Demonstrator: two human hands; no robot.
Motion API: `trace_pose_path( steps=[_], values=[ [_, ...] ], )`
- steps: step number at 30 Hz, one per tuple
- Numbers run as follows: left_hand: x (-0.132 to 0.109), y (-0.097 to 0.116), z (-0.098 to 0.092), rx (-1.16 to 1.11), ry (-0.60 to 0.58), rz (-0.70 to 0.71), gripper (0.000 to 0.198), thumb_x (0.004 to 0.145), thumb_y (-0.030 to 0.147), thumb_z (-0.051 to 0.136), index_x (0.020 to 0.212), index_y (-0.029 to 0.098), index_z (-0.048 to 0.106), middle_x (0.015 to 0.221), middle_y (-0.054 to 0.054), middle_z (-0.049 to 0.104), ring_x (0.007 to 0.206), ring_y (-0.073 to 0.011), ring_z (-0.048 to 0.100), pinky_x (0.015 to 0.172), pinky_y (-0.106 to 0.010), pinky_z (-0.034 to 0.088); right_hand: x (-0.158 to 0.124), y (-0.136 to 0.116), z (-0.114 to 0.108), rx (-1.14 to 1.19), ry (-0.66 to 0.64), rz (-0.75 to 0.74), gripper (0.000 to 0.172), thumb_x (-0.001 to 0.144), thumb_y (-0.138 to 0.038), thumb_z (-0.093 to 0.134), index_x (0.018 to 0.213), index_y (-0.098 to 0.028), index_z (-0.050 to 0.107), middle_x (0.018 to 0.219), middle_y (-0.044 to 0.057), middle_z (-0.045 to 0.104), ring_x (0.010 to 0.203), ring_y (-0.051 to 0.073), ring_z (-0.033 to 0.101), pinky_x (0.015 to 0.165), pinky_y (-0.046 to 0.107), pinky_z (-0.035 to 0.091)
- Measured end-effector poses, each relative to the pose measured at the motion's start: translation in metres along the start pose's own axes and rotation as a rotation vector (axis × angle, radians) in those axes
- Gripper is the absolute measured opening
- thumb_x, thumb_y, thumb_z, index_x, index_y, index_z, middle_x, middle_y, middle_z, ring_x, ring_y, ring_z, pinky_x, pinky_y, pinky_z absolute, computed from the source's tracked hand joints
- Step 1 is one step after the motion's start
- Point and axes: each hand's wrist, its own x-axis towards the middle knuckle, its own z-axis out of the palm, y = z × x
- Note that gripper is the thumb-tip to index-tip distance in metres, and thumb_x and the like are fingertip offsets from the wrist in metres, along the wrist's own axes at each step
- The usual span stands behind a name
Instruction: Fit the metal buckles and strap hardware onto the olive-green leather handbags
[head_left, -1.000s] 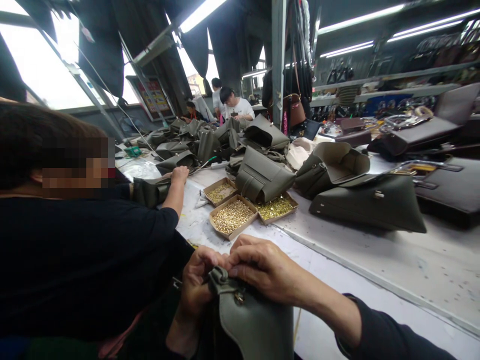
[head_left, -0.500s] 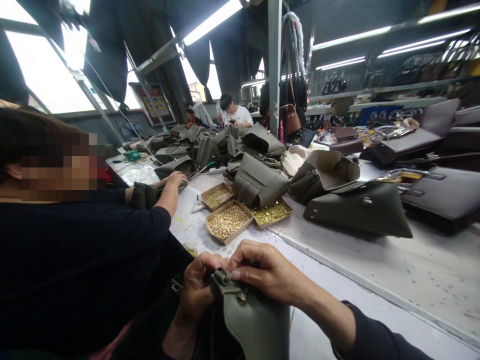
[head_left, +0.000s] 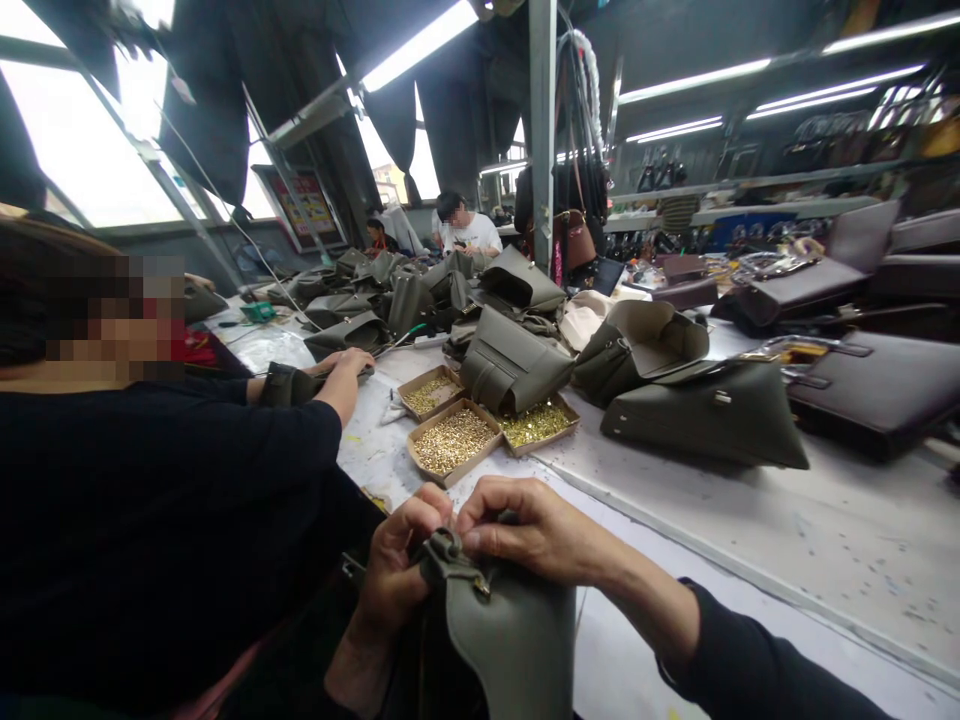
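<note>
A dark olive handbag (head_left: 517, 640) stands upright close in front of me, its curved side edge facing me. My left hand (head_left: 401, 560) is closed around its upper left corner, beside a short looped strap (head_left: 444, 545). My right hand (head_left: 532, 530) pinches at the bag's top edge just right of that loop, thumb and forefinger together. Whether a small part sits between those fingertips is hidden. A small gold-coloured metal fitting (head_left: 481, 587) shows on the bag below the strap.
Three cardboard trays hold small gold fittings; the nearest tray (head_left: 454, 443) lies beyond my hands. An olive bag (head_left: 514, 360) rests across them. More olive bags (head_left: 705, 415) lie to the right. At left, a co-worker (head_left: 172, 500) in a dark top handles another bag (head_left: 289, 385).
My left fingers have shifted slightly upward at the strap loop, and the right fingertips have changed position a little. Both hands stay on the bag. The whole view has drifted slightly.
</note>
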Motion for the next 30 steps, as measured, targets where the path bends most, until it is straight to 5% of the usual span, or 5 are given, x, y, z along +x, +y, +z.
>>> trace_pose_path(
  steps=[9, 15, 25, 30],
  values=[
    [-0.001, -0.003, 0.000, 0.010, -0.012, -0.003, 0.027, 0.071, 0.021, 0.083, 0.077, 0.020, 0.057, 0.081, 0.000, 0.053, 0.074, -0.0143, 0.053, 0.068, -0.024, 0.045, -0.002, -0.011, 0.002, -0.376, -0.029, -0.103, 0.014, 0.098, -0.031, 0.060, 0.091, -0.020, 0.065, 0.086, 0.000, 0.060, 0.079, 0.014, 0.054, 0.072, 0.025, 0.039],
    [-0.002, -0.005, 0.006, -0.002, 0.000, 0.029, 0.029, 0.075, 0.024, 0.082, 0.076, 0.019, 0.053, 0.079, 0.001, 0.049, 0.070, -0.0125, 0.049, 0.065, -0.023, 0.042, -0.004, -0.001, 0.011, -0.227, 0.063, -0.068, 0.024, 0.098, -0.040, 0.061, 0.084, -0.020, 0.061, 0.082, -0.001, 0.062, 0.077, 0.015, 0.055, 0.072, 0.026, 0.041],
    [0.001, 0.000, 0.018, 0.071, -0.051, 0.059, 0.026, 0.071, 0.022, 0.082, 0.079, 0.018, 0.057, 0.082, -0.001, 0.055, 0.073, -0.0124, 0.049, 0.068, -0.024, 0.039, -0.008, 0.003, -0.011, -0.467, -0.082, -0.108, 0.031, 0.102, -0.049, 0.049, 0.089, -0.024, 0.062, 0.086, 0.003, 0.063, 0.079, 0.019, 0.060, 0.072, 0.028, 0.046],
    [0.001, -0.002, 0.025, 0.143, -0.089, 0.041, 0.029, 0.071, 0.028, 0.084, 0.083, 0.016, 0.060, 0.082, -0.002, 0.059, 0.072, -0.0111, 0.050, 0.068, -0.023, 0.039, -0.014, 0.002, -0.016, -0.480, -0.032, 0.046, 0.046, 0.097, -0.063, 0.051, 0.077, -0.023, 0.060, 0.080, 0.002, 0.061, 0.074, 0.019, 0.058, 0.069, 0.026, 0.048]
  ],
)
